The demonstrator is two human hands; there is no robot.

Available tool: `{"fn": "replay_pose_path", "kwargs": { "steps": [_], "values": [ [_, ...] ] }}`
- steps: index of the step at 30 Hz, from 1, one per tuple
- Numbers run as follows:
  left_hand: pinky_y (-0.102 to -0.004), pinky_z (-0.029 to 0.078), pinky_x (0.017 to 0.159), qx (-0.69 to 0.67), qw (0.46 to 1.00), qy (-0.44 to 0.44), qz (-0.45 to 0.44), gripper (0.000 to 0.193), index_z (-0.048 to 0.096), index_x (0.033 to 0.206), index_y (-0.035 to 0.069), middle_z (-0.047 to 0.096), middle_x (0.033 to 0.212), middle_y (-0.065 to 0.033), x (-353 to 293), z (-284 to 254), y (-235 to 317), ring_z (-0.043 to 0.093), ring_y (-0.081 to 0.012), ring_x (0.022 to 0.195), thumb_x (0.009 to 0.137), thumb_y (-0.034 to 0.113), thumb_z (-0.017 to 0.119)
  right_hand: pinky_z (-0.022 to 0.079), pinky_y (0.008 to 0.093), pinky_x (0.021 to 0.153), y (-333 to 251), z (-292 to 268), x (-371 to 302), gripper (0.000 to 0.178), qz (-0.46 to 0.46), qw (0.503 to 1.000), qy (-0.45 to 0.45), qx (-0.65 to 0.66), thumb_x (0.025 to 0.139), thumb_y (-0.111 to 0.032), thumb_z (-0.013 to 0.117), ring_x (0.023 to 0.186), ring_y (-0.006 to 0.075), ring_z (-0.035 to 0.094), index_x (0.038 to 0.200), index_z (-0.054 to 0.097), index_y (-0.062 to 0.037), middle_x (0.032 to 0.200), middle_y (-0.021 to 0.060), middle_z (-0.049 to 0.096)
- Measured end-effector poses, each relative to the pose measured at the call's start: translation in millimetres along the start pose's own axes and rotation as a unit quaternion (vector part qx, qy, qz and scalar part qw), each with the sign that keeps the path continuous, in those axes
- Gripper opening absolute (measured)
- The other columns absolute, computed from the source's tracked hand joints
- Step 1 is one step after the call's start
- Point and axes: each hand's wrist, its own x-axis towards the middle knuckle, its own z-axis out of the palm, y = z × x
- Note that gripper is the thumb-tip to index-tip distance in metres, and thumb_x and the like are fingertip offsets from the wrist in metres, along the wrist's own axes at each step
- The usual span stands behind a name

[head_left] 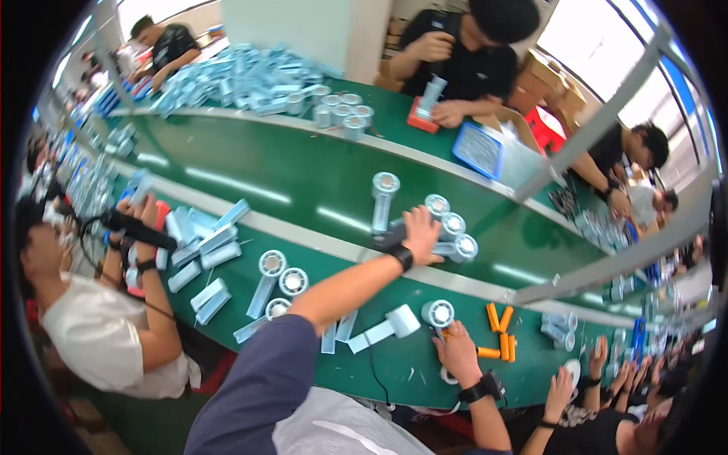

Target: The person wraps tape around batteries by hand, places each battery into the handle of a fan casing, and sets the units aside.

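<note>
My left arm reaches across to the green conveyor, where my left hand (pixel 419 233) is spread over the handle of a light-blue handheld fan (pixel 465 248). Its fingers look apart, though part of them is hidden. Two more round fan heads (pixel 453 226) lie beside it, and another handheld fan (pixel 385 199) lies just beyond. Low on the near table, my right hand (pixel 458 355) is curled at the lower edge of a round fan head (pixel 437 313), seemingly gripping that fan. A light-blue fan body (pixel 383 331) lies to its left, and several orange cylindrical batteries (pixel 500 318) to its right.
More fans (pixel 271 264) and loose light-blue casings (pixel 201 235) lie left on the table. A metal rail (pixel 334 246) edges the conveyor. Across it are a casing pile (pixel 254 76), a blue tray (pixel 478 150) and a person at work (pixel 470 61). Other people sit at both sides.
</note>
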Motion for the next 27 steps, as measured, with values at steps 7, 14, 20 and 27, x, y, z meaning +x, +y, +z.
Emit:
{"fn": "replay_pose_path", "kwargs": {
  "steps": [7, 14, 20, 27],
  "values": [
    [-0.054, 0.033, 0.09, -0.133, 0.989, -0.056, -0.027, 0.08, 0.062, 0.111, 0.006, 0.046, 0.121, -0.0255, 34.8, 16.7, 22.1, 0.041, -0.0381, 0.115, 0.052, 0.056, 0.085, 0.046, 0.0443, 0.091, 87.4, -43.0, 50.2, 0.029, 0.117, 0.954, 0.263, 0.089, 0.093, -0.01, 0.061, 0.107, 0.0429, 0.059, 0.115, 0.054, 0.0075, 0.12, 0.0273, 0.06],
    [-0.0539, 0.034, 0.092, -0.137, 0.988, -0.036, -0.056, 0.074, 0.069, 0.11, 0.008, 0.047, 0.123, -0.0206, 26.5, 26.3, 36.6, 0.041, -0.0357, 0.118, 0.051, 0.052, 0.083, 0.045, 0.0495, 0.093, 196.8, -22.4, 193.5, 0.04, 0.201, 0.949, 0.219, -0.107, 0.084, -0.015, 0.067, 0.106, 0.0448, 0.061, 0.115, 0.055, 0.0075, 0.106, 0.0303, 0.064],
    [-0.0526, 0.035, 0.089, -0.12, 0.987, -0.088, -0.068, 0.063, 0.075, 0.092, 0.004, 0.054, 0.111, -0.0198, 13.4, 6.7, 18.8, 0.044, -0.0341, 0.111, 0.049, 0.05, 0.082, 0.049, 0.0547, 0.089, 223.3, -19.2, 212.7, 0.064, 0.282, 0.898, 0.254, -0.223, 0.087, -0.046, 0.067, 0.1, 0.0511, 0.061, 0.12, 0.053, 0.0065, 0.107, 0.0254, 0.064],
    [-0.0487, 0.04, 0.079, -0.25, 0.953, 0.131, -0.109, 0.052, 0.064, 0.083, 0.001, 0.052, 0.096, -0.0226, -118.1, -219.8, -81.9, 0.05, -0.0363, 0.097, 0.056, 0.042, 0.083, 0.049, 0.0373, 0.091, 93.5, -72.5, 214.4, 0.036, -0.018, 0.965, 0.261, 0.029, 0.102, -0.025, 0.051, 0.1, 0.0296, 0.065, 0.121, 0.063, 0.0033, 0.108, 0.0158, 0.068]
  ]
}}
